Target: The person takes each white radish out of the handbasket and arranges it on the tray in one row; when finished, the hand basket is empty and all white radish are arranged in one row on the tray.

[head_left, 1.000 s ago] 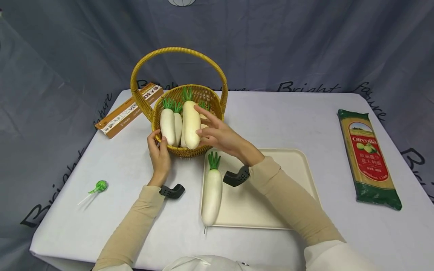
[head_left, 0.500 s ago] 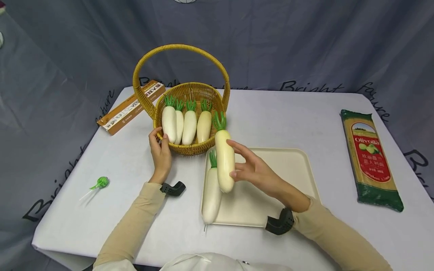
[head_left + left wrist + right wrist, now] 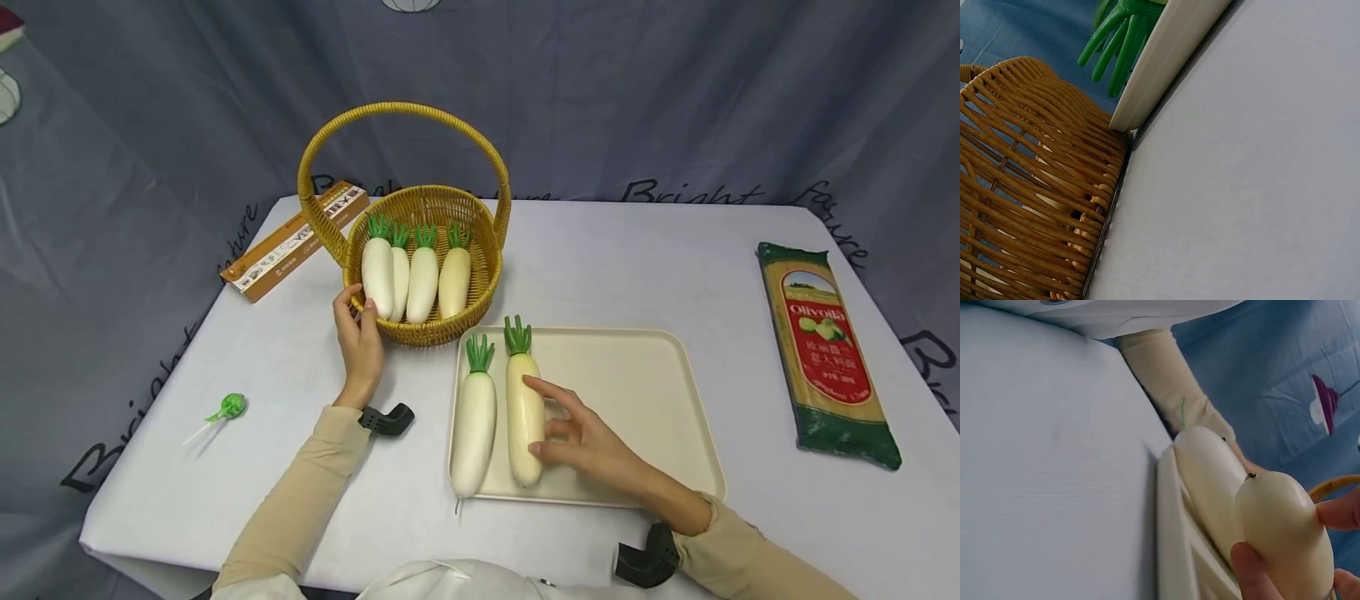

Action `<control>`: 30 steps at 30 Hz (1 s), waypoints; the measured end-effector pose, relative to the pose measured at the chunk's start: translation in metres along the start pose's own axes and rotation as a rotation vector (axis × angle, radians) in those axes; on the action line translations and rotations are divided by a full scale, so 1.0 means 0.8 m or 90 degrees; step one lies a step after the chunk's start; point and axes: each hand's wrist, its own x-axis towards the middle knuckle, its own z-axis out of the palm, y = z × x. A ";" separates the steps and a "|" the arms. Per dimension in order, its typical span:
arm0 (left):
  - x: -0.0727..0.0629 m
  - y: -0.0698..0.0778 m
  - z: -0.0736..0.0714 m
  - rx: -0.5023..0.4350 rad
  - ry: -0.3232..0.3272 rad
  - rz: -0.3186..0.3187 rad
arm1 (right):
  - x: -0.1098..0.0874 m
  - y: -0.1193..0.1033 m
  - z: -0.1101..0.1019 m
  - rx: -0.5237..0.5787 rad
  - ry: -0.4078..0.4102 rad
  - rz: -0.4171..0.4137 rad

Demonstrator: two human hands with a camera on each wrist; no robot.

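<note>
My right hand point(image 3: 588, 437) holds a pale white radish point(image 3: 524, 421) with green leaves, thumb and fingers on its sides, low over or on the beige tray point(image 3: 637, 400). In the right wrist view, that radish point(image 3: 1285, 537) shows blunt end up between thumb and fingers. To its left lies a second white radish point(image 3: 474, 433) on the tray. My left hand point(image 3: 360, 346) grips the front left rim of a wicker basket point(image 3: 420, 333), which holds several white radishes point(image 3: 422, 283) with their leaves toward the back. In the left wrist view, the basket's woven side point(image 3: 1035, 181) fills the left; the hand is out of sight.
A long brown box point(image 3: 292, 246) lies behind the basket to the left, partly hidden by its handle. A green lollipop point(image 3: 231, 407) lies on the white table point(image 3: 300, 367) at left. A spaghetti packet point(image 3: 825, 350) lies along the right.
My right hand has carried the radish from above the basket rightward and down to the tray, beside the other radish. The left hand stays at the basket rim.
</note>
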 end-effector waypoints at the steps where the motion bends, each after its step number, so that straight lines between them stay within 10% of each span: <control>1: 0.000 0.000 0.000 -0.001 -0.001 -0.002 | 0.000 0.002 0.001 0.000 0.000 0.004; 30: 0.000 0.000 0.000 -0.001 -0.006 0.007 | -0.009 0.007 0.022 -0.143 0.088 0.042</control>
